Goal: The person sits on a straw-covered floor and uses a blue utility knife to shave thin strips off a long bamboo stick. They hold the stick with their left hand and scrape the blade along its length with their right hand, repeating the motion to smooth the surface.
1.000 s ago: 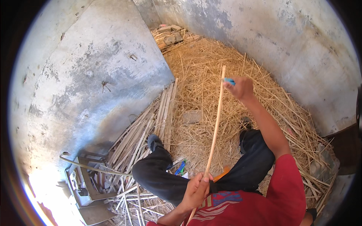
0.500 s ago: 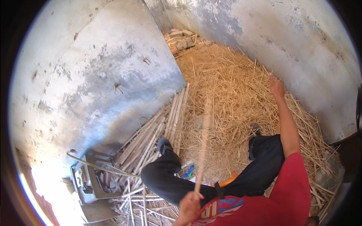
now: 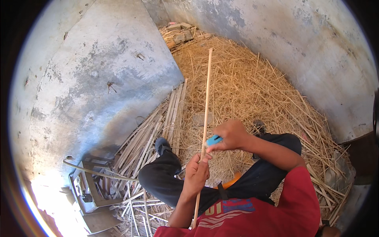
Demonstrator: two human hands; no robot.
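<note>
A long, pale bamboo strip (image 3: 207, 91) stands nearly upright in front of me, its lower end running down past my red shirt. My left hand (image 3: 196, 173) is closed around it below its middle. Just above, my right hand (image 3: 233, 136) grips a light blue utility knife (image 3: 214, 140) with a black part on its body. The knife is right beside the strip, close to my left fingertips; its blade cannot be made out.
Thin straw-coloured shavings (image 3: 244, 87) cover the floor ahead and to the right. Split strips (image 3: 158, 118) lie piled by the left wall (image 3: 110, 67). An upturned wooden frame (image 3: 85, 189) stands lower left, with a stick (image 3: 100, 173) across it. Something orange (image 3: 233, 181) shows between my legs.
My right hand has come in from the far right to the strip and now holds the blue knife. My left hand, with the strip, has moved up and forward.
</note>
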